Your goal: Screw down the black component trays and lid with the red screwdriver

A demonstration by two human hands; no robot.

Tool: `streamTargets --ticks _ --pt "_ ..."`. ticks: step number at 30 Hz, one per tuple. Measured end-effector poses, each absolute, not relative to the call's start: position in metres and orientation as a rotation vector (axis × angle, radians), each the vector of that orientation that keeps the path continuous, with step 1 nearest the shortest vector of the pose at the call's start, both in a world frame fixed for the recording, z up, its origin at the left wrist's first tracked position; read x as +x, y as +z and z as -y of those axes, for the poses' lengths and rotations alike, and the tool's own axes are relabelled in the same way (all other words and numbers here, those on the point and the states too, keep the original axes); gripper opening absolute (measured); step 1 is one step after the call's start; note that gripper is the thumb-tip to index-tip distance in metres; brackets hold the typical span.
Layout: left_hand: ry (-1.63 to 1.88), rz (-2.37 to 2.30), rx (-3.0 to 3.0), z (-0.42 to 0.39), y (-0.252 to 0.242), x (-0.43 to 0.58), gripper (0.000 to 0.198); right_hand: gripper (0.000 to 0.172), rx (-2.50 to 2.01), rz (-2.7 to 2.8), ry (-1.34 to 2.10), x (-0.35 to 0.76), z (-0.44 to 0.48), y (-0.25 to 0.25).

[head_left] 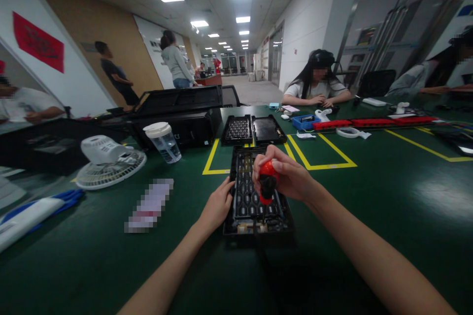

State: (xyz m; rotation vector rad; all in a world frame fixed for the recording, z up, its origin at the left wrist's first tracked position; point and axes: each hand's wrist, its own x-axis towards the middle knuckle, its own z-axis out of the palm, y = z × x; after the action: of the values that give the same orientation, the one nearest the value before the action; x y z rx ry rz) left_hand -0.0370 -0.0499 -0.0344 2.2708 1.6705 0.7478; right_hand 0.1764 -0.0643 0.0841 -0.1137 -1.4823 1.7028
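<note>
An open black case (228, 229) lies on the green table, with rows of dark rounded cells (248, 199) and some wiring at its near end. My right hand (283, 174) is wrapped round the red and black handle of a tool (268, 182), held over the right part of the case; the tool's tip points down and is hard to make out. My left hand (217, 204) rests against the case's left edge, its fingers lying on the rim and holding nothing.
Two black trays (236, 130) stand just beyond the case. At the left are a lidded cup (164, 142), a white fan (111, 162) and a large black box (177, 128). A blue bin (306, 122) and a tape roll (347, 132) lie right, near a seated person (316, 83).
</note>
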Motion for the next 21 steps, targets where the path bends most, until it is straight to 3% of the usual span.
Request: streamTargets --ticks 21 --pt "0.740 -1.670 2.272 0.0493 -0.0338 -0.0368 0.042 0.011 -0.052 1.548 1.577 0.1786 0.0653 0.0894"
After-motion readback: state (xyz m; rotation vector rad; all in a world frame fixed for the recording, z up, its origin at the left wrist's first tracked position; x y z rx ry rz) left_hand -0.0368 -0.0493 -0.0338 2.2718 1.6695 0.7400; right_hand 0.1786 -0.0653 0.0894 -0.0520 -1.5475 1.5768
